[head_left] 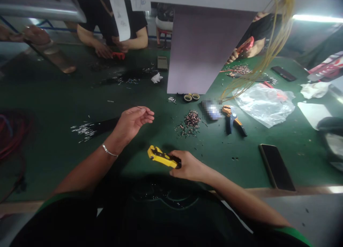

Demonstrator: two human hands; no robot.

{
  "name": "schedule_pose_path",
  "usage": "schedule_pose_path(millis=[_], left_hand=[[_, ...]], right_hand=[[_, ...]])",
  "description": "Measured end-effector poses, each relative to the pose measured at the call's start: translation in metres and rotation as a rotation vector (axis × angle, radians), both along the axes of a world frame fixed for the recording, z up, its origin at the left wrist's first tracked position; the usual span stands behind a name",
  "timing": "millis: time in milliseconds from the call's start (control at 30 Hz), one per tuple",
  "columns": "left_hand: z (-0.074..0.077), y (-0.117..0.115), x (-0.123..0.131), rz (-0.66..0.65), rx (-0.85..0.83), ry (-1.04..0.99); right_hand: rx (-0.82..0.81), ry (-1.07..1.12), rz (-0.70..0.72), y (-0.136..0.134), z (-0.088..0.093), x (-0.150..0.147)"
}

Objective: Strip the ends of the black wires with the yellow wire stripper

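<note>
My right hand (187,165) is closed round a yellow-and-black crimping tool (162,156), its jaws pointing left just above the green table (53,107). My left hand (133,120), with a silver bracelet on the wrist, hovers palm up with fingers loosely curled, pinching a thin dark wire (139,107) at the fingertips. A pile of small metal terminals (190,120) lies to the right of that hand. A bundle of black wires with bare ends (92,128) lies to its left.
An orange-and-blue stripper tool (232,119), a clear plastic bag (265,102), two tape rolls (192,96) and a black phone (276,166) lie on the right. A grey board (203,50) stands upright behind. Other people's hands work across the table. Yellow wires (270,50) hang down.
</note>
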State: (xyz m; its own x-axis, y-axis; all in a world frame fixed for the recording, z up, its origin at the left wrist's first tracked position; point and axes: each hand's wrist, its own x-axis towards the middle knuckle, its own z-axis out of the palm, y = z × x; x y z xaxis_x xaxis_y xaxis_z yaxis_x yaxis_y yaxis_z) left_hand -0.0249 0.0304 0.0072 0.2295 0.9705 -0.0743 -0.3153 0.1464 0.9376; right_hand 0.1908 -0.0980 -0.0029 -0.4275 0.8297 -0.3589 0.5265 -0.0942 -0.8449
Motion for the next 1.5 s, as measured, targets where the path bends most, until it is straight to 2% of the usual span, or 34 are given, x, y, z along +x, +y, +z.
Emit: schedule_pose_path(millis=[200, 333, 400, 600, 767, 833, 900, 1000, 1167, 1333, 1500], left_hand=[[0.0, 0.001, -0.001, -0.011, -0.025, 0.019], [0.002, 0.003, -0.002, -0.01, -0.036, 0.037], [0.002, 0.004, -0.002, -0.009, -0.046, 0.04], [0.0, 0.005, -0.003, 0.019, -0.047, 0.038], [-0.001, 0.005, -0.004, -0.009, -0.05, 0.042], [-0.001, 0.005, -0.004, -0.025, -0.055, 0.044], [-0.001, 0.004, -0.003, -0.032, -0.061, 0.052], [0.001, 0.002, -0.002, -0.043, -0.074, 0.058], [0.006, 0.001, -0.003, -0.068, -0.08, 0.024], [0.007, 0.0, -0.006, -0.09, -0.085, -0.033], [0.004, -0.004, -0.005, -0.204, -0.111, -0.114]], right_hand=[[-0.025, 0.096, -0.217, 0.029, -0.015, 0.029], [-0.093, 0.348, -0.459, 0.045, -0.016, 0.05], [-0.143, 0.45, -0.502, 0.045, -0.014, 0.054], [-0.428, 0.623, -0.378, 0.039, -0.02, 0.035], [-0.501, 0.586, -0.371, 0.064, -0.028, 0.03], [-0.441, 0.588, -0.416, 0.079, -0.029, 0.038], [-0.311, 0.56, -0.493, 0.09, -0.029, 0.048], [-0.109, 0.548, -0.534, 0.094, -0.025, 0.057], [0.046, 0.623, -0.384, 0.072, -0.017, 0.055], [0.031, 0.544, -0.228, 0.048, -0.023, 0.052], [0.045, 0.47, -0.151, 0.036, -0.029, 0.052]])
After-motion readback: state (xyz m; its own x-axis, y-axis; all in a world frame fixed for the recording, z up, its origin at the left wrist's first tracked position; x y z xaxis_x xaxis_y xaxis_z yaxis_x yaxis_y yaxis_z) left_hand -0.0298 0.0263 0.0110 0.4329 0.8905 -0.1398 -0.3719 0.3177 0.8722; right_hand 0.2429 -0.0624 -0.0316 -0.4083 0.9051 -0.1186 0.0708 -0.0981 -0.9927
